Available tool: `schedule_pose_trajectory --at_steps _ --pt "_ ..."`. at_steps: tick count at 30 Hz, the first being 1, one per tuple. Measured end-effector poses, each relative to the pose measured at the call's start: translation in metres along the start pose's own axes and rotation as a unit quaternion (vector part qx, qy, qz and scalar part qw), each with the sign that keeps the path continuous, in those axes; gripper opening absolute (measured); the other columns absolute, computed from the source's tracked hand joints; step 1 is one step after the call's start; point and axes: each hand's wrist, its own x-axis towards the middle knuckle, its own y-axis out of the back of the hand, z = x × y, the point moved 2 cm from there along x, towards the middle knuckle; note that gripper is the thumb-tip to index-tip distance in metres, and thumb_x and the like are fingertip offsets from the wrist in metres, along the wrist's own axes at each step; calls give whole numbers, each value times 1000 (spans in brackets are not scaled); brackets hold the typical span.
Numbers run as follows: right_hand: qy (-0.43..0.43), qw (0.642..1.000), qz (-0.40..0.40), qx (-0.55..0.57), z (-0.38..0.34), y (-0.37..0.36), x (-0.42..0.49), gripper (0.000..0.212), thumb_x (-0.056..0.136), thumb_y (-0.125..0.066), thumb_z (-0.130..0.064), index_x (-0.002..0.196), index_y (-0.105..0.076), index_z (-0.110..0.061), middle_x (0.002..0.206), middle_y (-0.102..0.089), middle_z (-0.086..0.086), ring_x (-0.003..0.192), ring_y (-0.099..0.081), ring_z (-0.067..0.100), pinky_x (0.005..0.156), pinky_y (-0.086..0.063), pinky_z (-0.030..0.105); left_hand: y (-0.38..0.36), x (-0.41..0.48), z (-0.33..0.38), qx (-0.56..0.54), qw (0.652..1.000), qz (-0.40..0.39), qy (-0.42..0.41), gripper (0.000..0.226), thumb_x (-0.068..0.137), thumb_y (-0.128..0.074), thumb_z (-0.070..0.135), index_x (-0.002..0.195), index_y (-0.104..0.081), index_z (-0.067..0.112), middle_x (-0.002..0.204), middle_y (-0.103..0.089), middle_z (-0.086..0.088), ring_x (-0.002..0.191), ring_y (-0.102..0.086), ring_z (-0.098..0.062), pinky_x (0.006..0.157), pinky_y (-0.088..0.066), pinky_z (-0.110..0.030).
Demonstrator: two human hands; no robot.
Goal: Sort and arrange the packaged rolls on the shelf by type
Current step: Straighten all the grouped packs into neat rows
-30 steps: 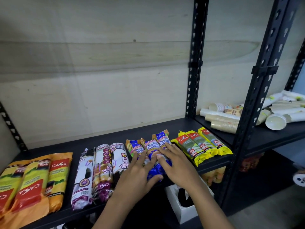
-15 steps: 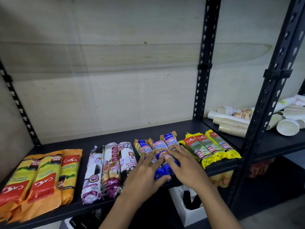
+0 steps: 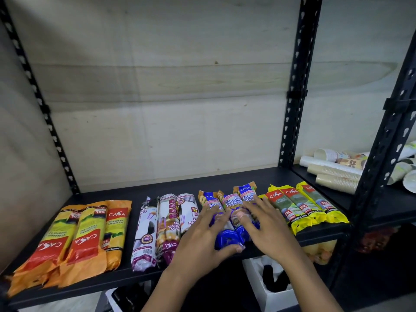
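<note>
Four groups of packaged rolls lie side by side on the black shelf (image 3: 225,179). Three orange rolls (image 3: 87,235) are at the left, then three white-and-purple rolls (image 3: 166,217), three blue rolls (image 3: 231,201) in the middle, and three yellow rolls (image 3: 301,206) at the right. My left hand (image 3: 202,242) lies flat on the left side of the blue rolls, its thumb hooked around their near end. My right hand (image 3: 263,228) rests flat on their right side, fingers spread. Neither hand lifts a roll.
Black perforated uprights (image 3: 295,86) frame the shelf. On the neighbouring shelf at the right lie stacks of paper cups (image 3: 333,174). A white box (image 3: 267,287) stands below the shelf, under my right forearm. The back wall is pale board.
Both hands stay pressed on the blue rolls. The camera has turned left and nearer, so the shelf contents sit further right in view.
</note>
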Motion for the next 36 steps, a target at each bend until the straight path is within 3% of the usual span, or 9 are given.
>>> schedule_pose_trajectory --at_steps 6,10,12,15,19,23,30,33,36 --pt "89 993 8 80 -49 -3 -19 55 93 -49 -62 144 -43 -44 157 -27 -26 148 -9 -5 119 -24 32 23 -33 -44 6 999 43 30 96 72 -36 93 153 -30 41 160 -29 9 151 -17 -13 121 -20 -39" --pt "162 986 -22 34 -78 -17 -36 58 94 -48 -61 148 -38 -41 156 -25 -27 148 -2 -7 119 -11 24 35 -54 -76 35 997 39 48 95 72 -40 92 149 -40 36 154 -41 8 147 -29 -19 119 -29 -49" --pt "196 980 -29 -33 -87 -28 -41 62 94 -43 -61 150 -34 -38 159 -22 -21 150 0 0 121 0 27 36 -63 -87 57 997 22 52 96 71 -45 89 150 -37 36 156 -37 12 148 -27 -18 120 -23 -49" --pt "232 966 -11 -118 -100 -45 -46 68 90 -40 -61 152 -35 -31 161 -28 -11 153 -1 8 124 2 39 31 -73 -96 88 994 -3 59 97 70 -45 86 153 -30 37 160 -31 9 149 -25 -19 119 -15 -49" --pt "234 953 -80 -176 -107 -61 -48 84 89 -58 -52 157 -17 -27 166 -12 -5 154 -1 12 122 9 46 23 -80 -103 120 992 10 46 91 72 -64 70 151 -29 37 156 -38 5 144 -37 -24 114 -32 -53" --pt "225 950 -67 -204 -106 -69 -51 91 51 -90 -38 135 -59 -23 138 -59 1 127 -59 16 117 -18 51 20 -83 -102 122 991 31 50 92 69 -77 59 148 -37 37 151 -47 3 142 -41 -23 111 -39 -54" --pt "229 959 42 -162 -103 -65 -45 71 60 -87 -17 127 -65 -25 123 -68 -6 104 -69 11 107 -42 45 19 -86 -105 111 992 19 56 97 69 -81 52 150 -29 39 155 -39 8 148 -26 -18 118 -26 -55" --pt "236 957 56 -158 -103 -67 -41 66 58 -88 -18 121 -69 -26 117 -70 -9 95 -71 10 99 -51 41 24 -87 -102 68 996 28 42 77 72 -79 41 138 -38 45 151 -38 15 150 -20 -12 122 -11 -51" --pt "234 957 61 -160 -106 -65 -40 63 53 -92 -20 113 -72 -28 110 -70 -10 89 -72 12 79 -59 31 30 -88 -101 36 998 36 36 63 76 -70 36 132 -44 47 149 -40 18 148 -21 -5 123 -10 -52"
